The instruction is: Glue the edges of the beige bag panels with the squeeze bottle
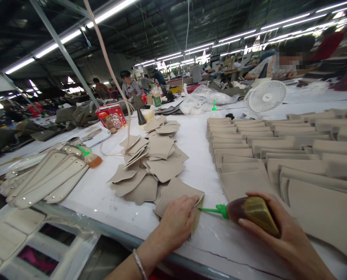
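My right hand (284,225) is wrapped round a squeeze glue bottle (251,214) filled with dark amber liquid. The bottle lies on its side in the air, its thin green nozzle pointing left at the edge of a beige leather-like piece (180,192). With fingers curled, my left hand (179,216) grips that piece near its right edge and bends it, so a yellowish strip of the underside shows. A loose heap of similar beige pieces (164,147) lies just beyond. To the right, overlapping rows of beige panels (313,194) cover the table.
At left sits a stack of long pale straps (53,175) with a second glue bottle (91,158) on it. A red box (111,116), a white fan (265,97) and plastic bags (199,99) stand farther back. A hose (111,74) hangs over the heap. Other people work beyond.
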{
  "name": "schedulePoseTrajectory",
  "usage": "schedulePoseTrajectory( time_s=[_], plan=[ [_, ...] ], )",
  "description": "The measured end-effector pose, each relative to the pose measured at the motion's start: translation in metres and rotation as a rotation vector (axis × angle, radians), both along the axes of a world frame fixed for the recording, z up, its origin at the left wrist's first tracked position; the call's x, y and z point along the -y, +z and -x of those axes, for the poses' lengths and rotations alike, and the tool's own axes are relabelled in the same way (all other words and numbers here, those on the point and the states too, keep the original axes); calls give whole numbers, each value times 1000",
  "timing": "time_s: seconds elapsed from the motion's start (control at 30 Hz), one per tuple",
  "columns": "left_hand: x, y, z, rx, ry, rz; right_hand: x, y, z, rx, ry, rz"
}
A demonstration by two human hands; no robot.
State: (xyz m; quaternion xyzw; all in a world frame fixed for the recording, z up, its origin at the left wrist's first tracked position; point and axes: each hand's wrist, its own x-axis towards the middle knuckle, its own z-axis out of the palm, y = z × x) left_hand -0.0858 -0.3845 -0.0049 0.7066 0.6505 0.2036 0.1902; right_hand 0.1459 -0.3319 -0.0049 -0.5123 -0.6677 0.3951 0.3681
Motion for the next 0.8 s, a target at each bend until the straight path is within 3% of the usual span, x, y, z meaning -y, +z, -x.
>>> schedulePoseTrajectory(
  time_s=[0.17, 0.33, 0.5, 0.7, 0.8],
  plan=[
    [-1, 2, -1, 1, 12, 1, 20, 3, 3, -77, 46, 113],
    [-2, 2, -1, 24, 29, 3, 19, 4, 3, -27, -52, 58],
    [0, 2, -2, 41, 46, 1, 28, 1, 6, -108, 7, 147],
    [1, 3, -3, 33, 65, 10, 27, 1, 7, -63, -87, 95],
    [0, 3, -3, 23, 74, 29, 32, -1, 8, -115, -44, 119]
  ],
)
